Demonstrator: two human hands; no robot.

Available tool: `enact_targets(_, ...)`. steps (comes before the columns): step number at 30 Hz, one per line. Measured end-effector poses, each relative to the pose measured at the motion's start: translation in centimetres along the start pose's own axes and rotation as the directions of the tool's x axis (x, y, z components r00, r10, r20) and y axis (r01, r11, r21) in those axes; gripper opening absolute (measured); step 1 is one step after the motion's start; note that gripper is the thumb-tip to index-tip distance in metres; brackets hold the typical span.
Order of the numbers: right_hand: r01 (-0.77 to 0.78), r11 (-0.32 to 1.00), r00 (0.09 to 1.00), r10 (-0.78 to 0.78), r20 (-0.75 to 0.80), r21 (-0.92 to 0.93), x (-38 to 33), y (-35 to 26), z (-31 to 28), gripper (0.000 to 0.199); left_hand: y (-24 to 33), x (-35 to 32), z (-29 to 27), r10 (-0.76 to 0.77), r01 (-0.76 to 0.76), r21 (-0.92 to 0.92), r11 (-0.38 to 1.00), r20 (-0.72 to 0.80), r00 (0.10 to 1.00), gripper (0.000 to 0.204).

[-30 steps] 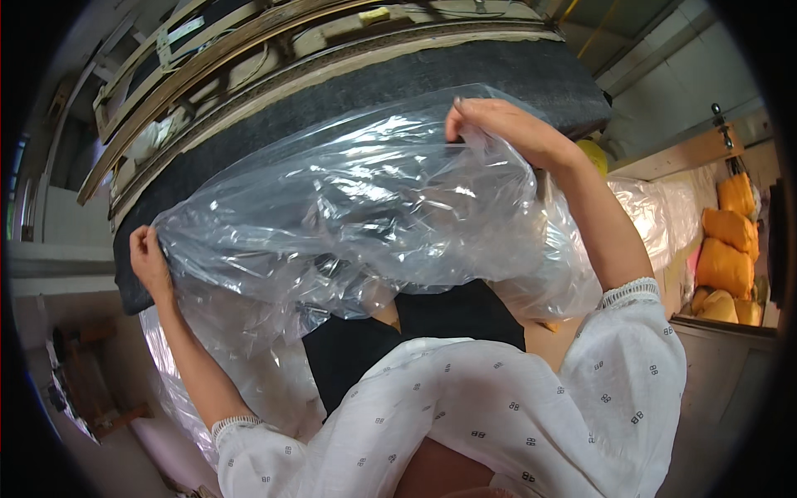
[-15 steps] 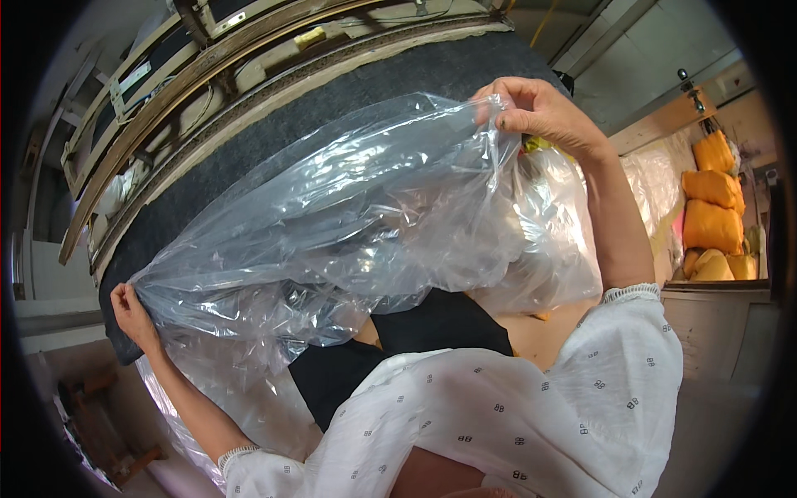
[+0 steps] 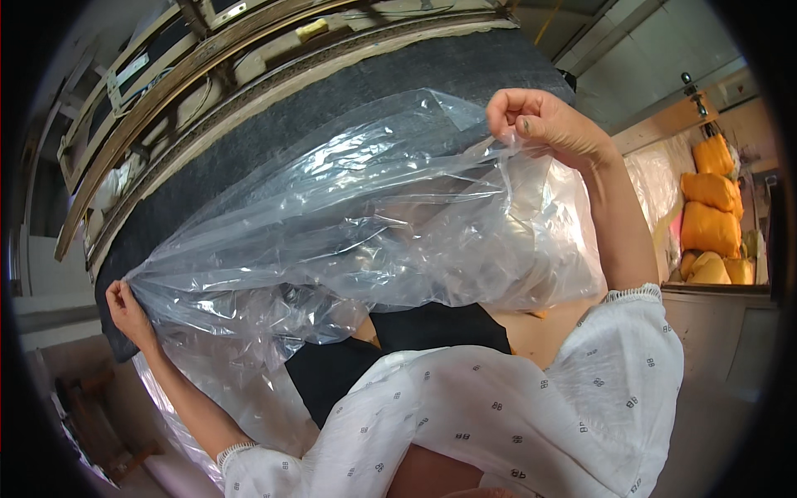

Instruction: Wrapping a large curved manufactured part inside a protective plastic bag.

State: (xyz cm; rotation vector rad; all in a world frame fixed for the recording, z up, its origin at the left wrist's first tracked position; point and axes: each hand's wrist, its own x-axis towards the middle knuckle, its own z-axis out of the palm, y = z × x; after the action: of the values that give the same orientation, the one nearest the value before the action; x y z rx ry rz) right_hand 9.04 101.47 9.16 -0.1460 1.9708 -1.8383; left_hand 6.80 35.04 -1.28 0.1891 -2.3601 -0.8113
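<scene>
Small dark letter-like marks repeated across the white shirt (image 3: 498,411). The clear film (image 3: 349,220) lay partly over the dark tabletop (image 3: 415,70), its near side crumpled down toward the black trousers (image 3: 440,328). Its long axis slanted from lower left to upper right, with pulled creases fanning out from the left end; a flap at the upper right pointed away from the person. The left hand (image 3: 129,317) was closed in a pinch on that left end. The right hand (image 3: 538,119) had curled fingers and thumb nipping the opposite edge. Half a second earlier, the film's gathered peak had stood higher by the right hand.
</scene>
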Motion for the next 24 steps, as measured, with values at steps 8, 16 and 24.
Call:
enact_targets(8, -0.038, 0.961, 0.996, 0.015, -0.086, -0.273, 1.3, 2.5, 0.9, 0.02, 0.7, -0.5, -0.3, -0.028, 0.028, 0.0, 1.0, -0.032, 0.999, 0.021)
enact_targets(16, 0.188, 0.374, 0.639, -0.749, -0.176, -0.908, 6.0, 6.9, 7.9, 0.01, -2.3, -0.2, -3.8, -0.035, -0.005, -0.196, 0.981, -0.199, 0.979, 0.018)
enact_targets(24, -0.051, 0.332, 0.592, -0.75, -0.296, -0.942, 6.6, 6.7, 3.2, 0.01, 1.9, -4.5, -10.2, 0.046, -0.061, -0.11, 0.992, -0.14, 0.989, 0.015)
